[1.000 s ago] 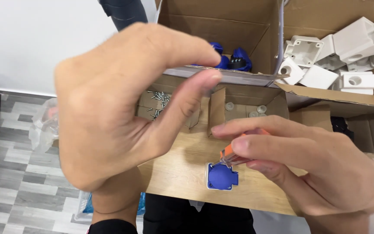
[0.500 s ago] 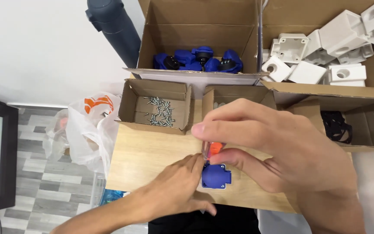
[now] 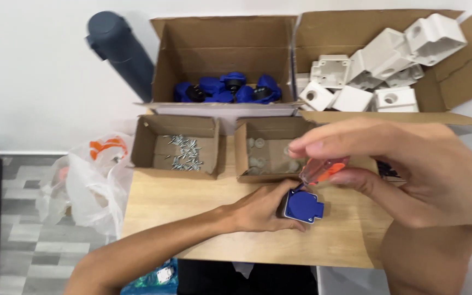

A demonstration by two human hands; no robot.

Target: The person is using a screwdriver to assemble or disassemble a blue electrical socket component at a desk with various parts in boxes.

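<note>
Your left hand (image 3: 260,210) clamps the blue socket cover (image 3: 303,205) flat on the wooden bench (image 3: 192,218) while your right hand (image 3: 405,169) grips the orange-handled screwdriver (image 3: 319,170) over it — fastening looks underway, not finished — screws (image 3: 184,153) wait boxed nearby.

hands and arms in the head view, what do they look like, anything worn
Both are bare: the left hand and its forearm show no sleeve, glove, watch or ring. The right hand is likewise uncovered, with no jewellery visible, and its wrist shows no cuff. No cables or markings on either.
</note>
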